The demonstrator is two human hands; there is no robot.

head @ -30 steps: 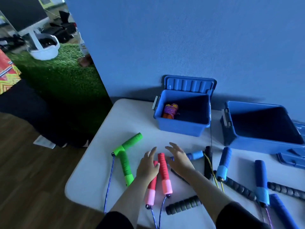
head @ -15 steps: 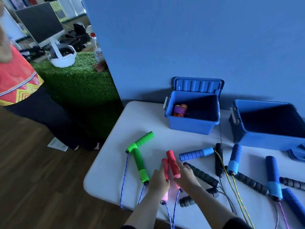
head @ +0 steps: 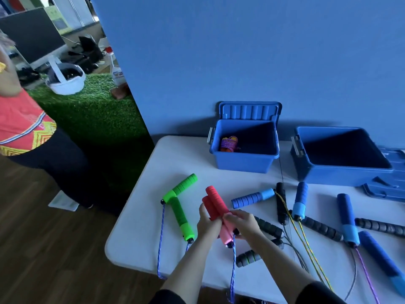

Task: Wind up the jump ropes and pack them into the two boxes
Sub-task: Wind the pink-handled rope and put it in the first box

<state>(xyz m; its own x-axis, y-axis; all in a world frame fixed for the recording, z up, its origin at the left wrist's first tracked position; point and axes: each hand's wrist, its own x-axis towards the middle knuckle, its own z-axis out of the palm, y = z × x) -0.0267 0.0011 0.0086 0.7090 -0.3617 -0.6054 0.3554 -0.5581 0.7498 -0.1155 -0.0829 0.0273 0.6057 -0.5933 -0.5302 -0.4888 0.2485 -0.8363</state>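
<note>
White helmet (head: pixel 65 81) on green turf (head: pixel 92 115), bystander's orange shirt (head: pixel 19 121)

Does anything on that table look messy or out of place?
Yes. Several rope cords lie crossed and tangled among the black handles, and the green-handled rope hangs over the table edge. Nothing looks damaged.

An office: monitor (head: pixel 30 34), blue partition (head: pixel 241 51), artificial turf (head: pixel 92 115).

The red-and-pink jump-rope handles (head: pixel 215 205) are bunched side by side, lifted off the worktop, blue cord (head: pixel 233 268) dangling from their pink ends. The green handles (head: pixel 178 200) lie in a V to their left. The small blue box (head: pixel 243 159) stands open with one wound rope (head: pixel 229 144) inside; the larger blue box (head: pixel 341 173) stands open beside it.
</note>
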